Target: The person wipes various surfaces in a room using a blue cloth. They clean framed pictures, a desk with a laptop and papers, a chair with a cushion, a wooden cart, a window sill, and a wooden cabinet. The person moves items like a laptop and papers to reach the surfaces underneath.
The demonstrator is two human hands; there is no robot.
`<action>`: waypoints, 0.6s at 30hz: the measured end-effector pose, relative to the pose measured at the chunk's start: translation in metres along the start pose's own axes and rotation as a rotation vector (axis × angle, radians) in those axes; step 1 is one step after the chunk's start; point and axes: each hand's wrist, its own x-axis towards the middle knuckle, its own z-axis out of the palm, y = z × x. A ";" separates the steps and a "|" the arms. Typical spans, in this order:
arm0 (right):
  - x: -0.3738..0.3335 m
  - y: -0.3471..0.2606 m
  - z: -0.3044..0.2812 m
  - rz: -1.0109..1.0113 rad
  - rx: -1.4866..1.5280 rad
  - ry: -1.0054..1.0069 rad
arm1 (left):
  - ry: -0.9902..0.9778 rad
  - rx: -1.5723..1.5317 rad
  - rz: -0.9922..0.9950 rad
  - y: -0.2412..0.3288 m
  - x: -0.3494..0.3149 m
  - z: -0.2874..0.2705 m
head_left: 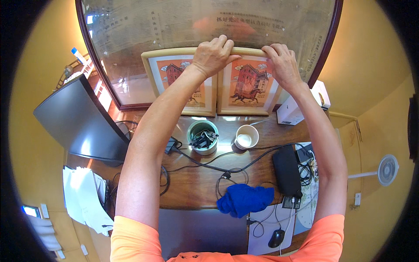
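Two light-wood picture frames stand upright side by side at the back of a brown wooden table. The right picture frame (248,83) holds a print of an orange building and a horse; its top edge is between my hands. My left hand (214,54) is closed over the top left corner of that frame, with the thumb along its front. At the top right corner, my right hand (283,65) has its fingers curled over the edge. The left picture frame (153,72), with a similar print, is partly hidden behind my left forearm.
Behind leans a large dark-framed glass panel (139,30). In front stand a green pot of cables (203,135) and a paper cup (246,137). A blue cloth (245,200), a black case (286,170), cords and a mouse (276,238) lie nearer. A monitor (80,120) stands left.
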 end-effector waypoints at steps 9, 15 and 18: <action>0.007 0.006 0.014 -0.029 -0.100 0.075 | 0.043 0.064 0.001 -0.001 -0.012 0.006; 0.009 0.006 0.020 -0.018 -0.155 0.073 | 0.088 0.106 -0.068 0.001 -0.023 -0.010; 0.007 0.006 0.022 -0.010 -0.184 0.073 | 0.196 0.103 -0.283 -0.007 -0.037 -0.020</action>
